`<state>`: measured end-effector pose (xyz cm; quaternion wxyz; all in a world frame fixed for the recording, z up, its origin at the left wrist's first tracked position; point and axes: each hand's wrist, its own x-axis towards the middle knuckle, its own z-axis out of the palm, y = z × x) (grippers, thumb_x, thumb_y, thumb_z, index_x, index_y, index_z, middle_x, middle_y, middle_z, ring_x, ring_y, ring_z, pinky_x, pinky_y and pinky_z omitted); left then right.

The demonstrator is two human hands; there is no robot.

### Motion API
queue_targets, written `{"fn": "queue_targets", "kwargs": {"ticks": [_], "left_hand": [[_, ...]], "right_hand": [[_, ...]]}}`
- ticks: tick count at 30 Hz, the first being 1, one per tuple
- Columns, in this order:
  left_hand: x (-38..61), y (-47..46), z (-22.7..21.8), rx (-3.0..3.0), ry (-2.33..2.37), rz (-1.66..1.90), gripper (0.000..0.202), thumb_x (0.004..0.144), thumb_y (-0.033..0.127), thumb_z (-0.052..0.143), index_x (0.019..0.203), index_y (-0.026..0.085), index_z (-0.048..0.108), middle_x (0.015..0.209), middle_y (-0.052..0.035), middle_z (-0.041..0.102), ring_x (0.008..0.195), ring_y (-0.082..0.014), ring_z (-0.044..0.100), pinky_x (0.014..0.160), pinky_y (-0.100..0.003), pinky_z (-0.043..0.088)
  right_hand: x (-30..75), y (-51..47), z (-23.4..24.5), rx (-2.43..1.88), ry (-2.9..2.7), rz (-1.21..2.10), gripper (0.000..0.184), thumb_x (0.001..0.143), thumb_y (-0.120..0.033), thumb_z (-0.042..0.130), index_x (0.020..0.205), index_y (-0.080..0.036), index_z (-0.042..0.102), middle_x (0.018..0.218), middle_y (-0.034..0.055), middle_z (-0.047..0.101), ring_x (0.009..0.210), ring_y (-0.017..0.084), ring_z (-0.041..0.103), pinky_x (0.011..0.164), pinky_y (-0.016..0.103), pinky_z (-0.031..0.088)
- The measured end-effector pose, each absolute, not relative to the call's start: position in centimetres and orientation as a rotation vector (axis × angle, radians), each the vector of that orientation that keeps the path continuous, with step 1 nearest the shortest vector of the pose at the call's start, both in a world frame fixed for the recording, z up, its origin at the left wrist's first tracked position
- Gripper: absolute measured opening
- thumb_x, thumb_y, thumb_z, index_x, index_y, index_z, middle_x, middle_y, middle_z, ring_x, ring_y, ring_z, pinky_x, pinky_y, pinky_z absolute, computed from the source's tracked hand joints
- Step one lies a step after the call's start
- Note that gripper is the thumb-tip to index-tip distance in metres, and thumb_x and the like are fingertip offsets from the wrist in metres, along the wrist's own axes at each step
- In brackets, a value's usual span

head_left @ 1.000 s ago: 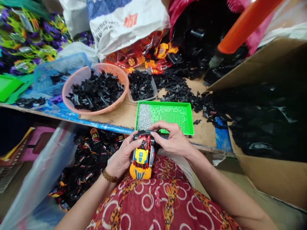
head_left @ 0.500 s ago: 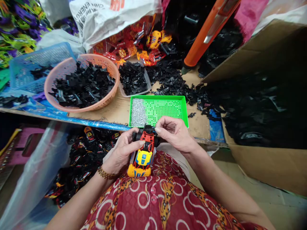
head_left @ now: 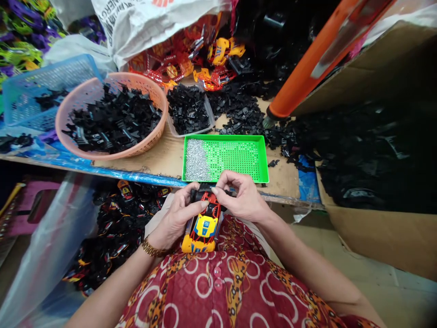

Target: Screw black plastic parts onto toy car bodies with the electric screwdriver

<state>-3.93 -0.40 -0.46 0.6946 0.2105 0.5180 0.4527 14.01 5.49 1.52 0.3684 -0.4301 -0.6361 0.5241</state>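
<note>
A yellow and red toy car with a blue windscreen panel rests against my lap, nose toward me. My left hand wraps round its left side, thumb on the red frame. My right hand is curled over the car's far end, fingertips pinched on the black piece there. Just beyond my hands a green perforated tray lies on the table edge, with a heap of small silver screws in its left part.
A pink basket and a clear tub hold black plastic parts; more lie loose to the right. A blue basket, red and yellow car shells, an orange pole and a cardboard box surround them. A bag of finished cars sits below left.
My right hand has come down from above the car's far end and closed its fingers onto it. The orange pole has swung rightward. The view shifted slightly down.
</note>
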Motion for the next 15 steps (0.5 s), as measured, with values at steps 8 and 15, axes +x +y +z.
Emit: {"fn": "queue_targets", "kwargs": {"ticks": [8,15], "left_hand": [[-3.6,0.0,-0.1,0.538,1.075,1.007,0.030,0.071,0.041,0.090,0.083,0.022,0.070,0.073,0.0049,0.061,0.065,-0.0116,0.055,0.060,-0.021,0.050],[-3.7,-0.5,-0.4,0.600,1.154,1.015,0.041,0.073,0.040,0.089,0.105,0.023,0.070,0.089,0.0030,0.065,0.076,-0.0123,0.057,0.070,-0.020,0.052]], "right_hand": [[13.7,4.7,1.3,-1.054,-1.747,1.052,0.021,0.080,-0.021,0.061,0.064,-0.022,0.048,0.062,-0.0043,0.048,0.062,0.012,0.044,0.058,0.028,0.037],[13.6,4.1,1.2,-1.003,-1.846,0.798,0.023,0.080,-0.016,0.060,0.066,-0.023,0.043,0.061,-0.0050,0.042,0.062,0.013,0.042,0.060,0.030,0.035]]}}
